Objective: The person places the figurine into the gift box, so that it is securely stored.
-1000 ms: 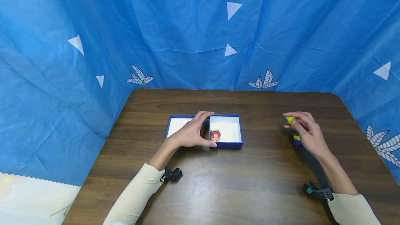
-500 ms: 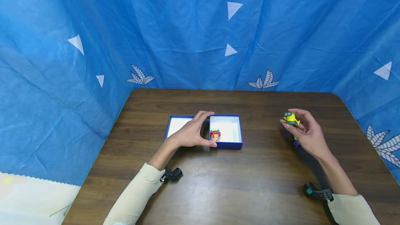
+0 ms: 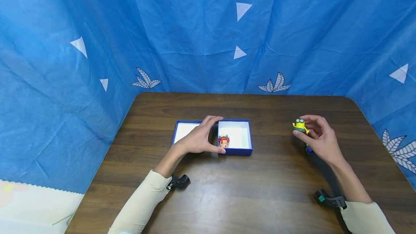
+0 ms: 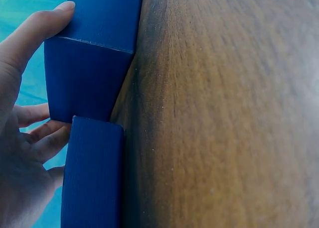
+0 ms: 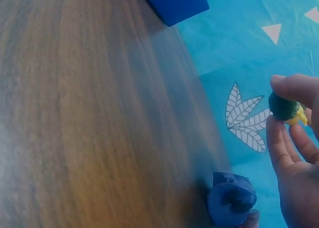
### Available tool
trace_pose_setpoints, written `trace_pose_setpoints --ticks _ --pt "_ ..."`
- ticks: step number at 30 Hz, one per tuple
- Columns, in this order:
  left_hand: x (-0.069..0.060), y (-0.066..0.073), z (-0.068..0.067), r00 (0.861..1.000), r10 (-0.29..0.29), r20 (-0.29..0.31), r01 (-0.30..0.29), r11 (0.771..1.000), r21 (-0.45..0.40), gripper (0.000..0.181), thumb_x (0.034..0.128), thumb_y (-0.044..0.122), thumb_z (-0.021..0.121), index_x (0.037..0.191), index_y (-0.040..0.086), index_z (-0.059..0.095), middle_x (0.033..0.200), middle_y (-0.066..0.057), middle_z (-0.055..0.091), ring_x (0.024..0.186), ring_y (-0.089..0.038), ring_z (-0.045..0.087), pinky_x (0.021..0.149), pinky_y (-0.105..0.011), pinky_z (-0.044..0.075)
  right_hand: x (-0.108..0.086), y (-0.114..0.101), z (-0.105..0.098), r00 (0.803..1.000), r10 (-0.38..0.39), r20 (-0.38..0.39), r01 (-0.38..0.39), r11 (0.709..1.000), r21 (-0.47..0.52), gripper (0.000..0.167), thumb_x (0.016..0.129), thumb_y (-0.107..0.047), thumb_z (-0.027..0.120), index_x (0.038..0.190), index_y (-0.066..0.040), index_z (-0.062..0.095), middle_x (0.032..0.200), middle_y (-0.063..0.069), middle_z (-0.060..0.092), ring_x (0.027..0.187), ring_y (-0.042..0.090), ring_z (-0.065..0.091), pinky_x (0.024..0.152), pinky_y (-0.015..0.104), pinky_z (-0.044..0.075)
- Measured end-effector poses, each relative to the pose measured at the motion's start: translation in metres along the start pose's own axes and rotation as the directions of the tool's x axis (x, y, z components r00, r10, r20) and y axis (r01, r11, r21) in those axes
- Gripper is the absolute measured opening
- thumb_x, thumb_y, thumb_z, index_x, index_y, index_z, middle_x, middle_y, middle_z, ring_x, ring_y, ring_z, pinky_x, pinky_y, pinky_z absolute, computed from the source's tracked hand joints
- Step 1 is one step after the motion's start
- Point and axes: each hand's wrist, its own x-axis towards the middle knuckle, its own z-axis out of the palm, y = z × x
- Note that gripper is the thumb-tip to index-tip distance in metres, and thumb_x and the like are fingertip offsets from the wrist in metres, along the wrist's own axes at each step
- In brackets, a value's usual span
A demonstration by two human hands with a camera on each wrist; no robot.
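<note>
My left hand spans the left end of a small blue box with a white inside, thumb on the front wall and fingers at the back. Lying in the box's left part is a toy figure with a red body and a colourful top. Above the table at right, my right hand pinches a yellow and green Minion figure upright, its goggle eyes facing up. In the right wrist view, thumb and fingertips hold its dark green part. Below that hand a dark blue figure stands on the table, partly hidden in the head view.
A shallow blue and white tray or lid lies left of the box, partly under my left hand. The brown wooden table ends at a blue curtain behind and at both sides.
My right hand has turned the Minion figure between its fingers, from mostly covered to upright with its eyes showing. My left hand and the box have stayed still.
</note>
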Motion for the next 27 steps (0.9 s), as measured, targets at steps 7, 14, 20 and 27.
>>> trace_pose_setpoints --ticks 7,14,20,27 --pt "0.0 -0.001 0.0 1.0 0.001 -0.004 -0.001 1.0 0.001 0.12 0.076 0.062 0.092 0.17 0.027 0.025 0.167 -0.003 0.035 0.136 -0.031 0.058 0.116 -0.057 0.051 0.002 -0.004 0.001 1.0 -0.026 -0.009 0.026 0.998 0.059 0.056 0.088 0.013 0.081 0.138 0.004 0.058 0.128 -0.01 0.063 0.106 -0.003 0.068 0.09 0.006 0.055" --pt "-0.001 -0.001 0.001 1.0 -0.002 0.001 0.002 1.0 -0.006 0.12 0.0761 0.063 0.091 0.17 0.029 0.025 0.168 -0.003 0.034 0.135 -0.031 0.058 0.116 -0.058 0.051 0.004 -0.004 0.001 1.0 -0.008 -0.024 0.01 0.998 0.07 0.054 0.088 0.011 0.081 0.137 0.004 0.058 0.124 -0.01 0.064 0.102 -0.003 0.069 0.087 0.007 0.056" --pt "-0.001 -0.001 0.001 1.0 -0.001 0.0 0.001 1.0 -0.006 0.12 0.076 0.062 0.092 0.17 0.029 0.025 0.168 -0.003 0.034 0.135 -0.031 0.058 0.116 -0.057 0.051 0.003 -0.005 0.003 1.0 0.012 -0.007 -0.012 0.997 0.07 0.049 0.091 0.007 0.081 0.135 0.003 0.06 0.122 -0.009 0.064 0.101 -0.003 0.069 0.087 0.007 0.056" --pt "0.0 -0.001 0.001 1.0 0.0 0.002 0.0 1.0 -0.006 0.12 0.076 0.062 0.092 0.17 0.028 0.025 0.167 -0.003 0.034 0.136 -0.031 0.058 0.116 -0.057 0.051 0.003 -0.01 0.011 1.0 -0.002 0.027 0.001 0.999 0.043 0.049 0.092 0.002 0.082 0.136 -0.001 0.062 0.123 -0.01 0.065 0.101 -0.003 0.069 0.087 0.007 0.055"
